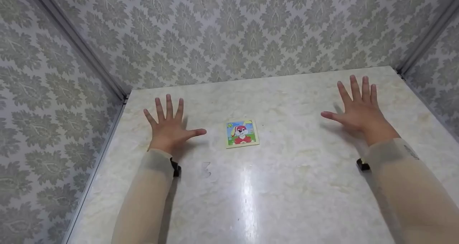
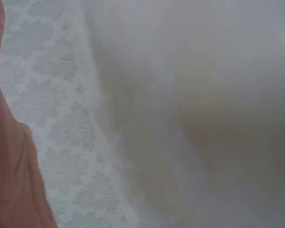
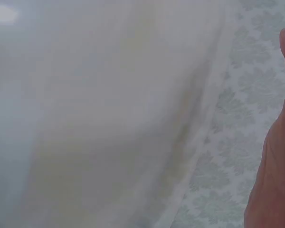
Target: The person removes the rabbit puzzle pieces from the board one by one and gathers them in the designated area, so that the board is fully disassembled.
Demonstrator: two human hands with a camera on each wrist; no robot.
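Observation:
A small square picture puzzle (image 1: 242, 133) with a red and white cartoon rabbit lies on the marbled table (image 1: 287, 186), between the two hands. To its left, my left hand (image 1: 166, 129) is spread with straight fingers, its thumb pointing toward the puzzle. My right hand (image 1: 360, 113) is spread the same way, farther off to the right, and holds nothing. In the left wrist view part of the left hand (image 2: 12, 156) shows at the left edge. The right wrist view has part of the right hand (image 3: 275, 161) along its right edge.
Patterned panels stand around the table: a back wall (image 1: 229, 32), a left wall (image 1: 43, 129) and a right wall (image 1: 437, 75). A small faint curved mark (image 1: 206, 169) is on the tabletop near the left wrist. Light glares on the table's front middle.

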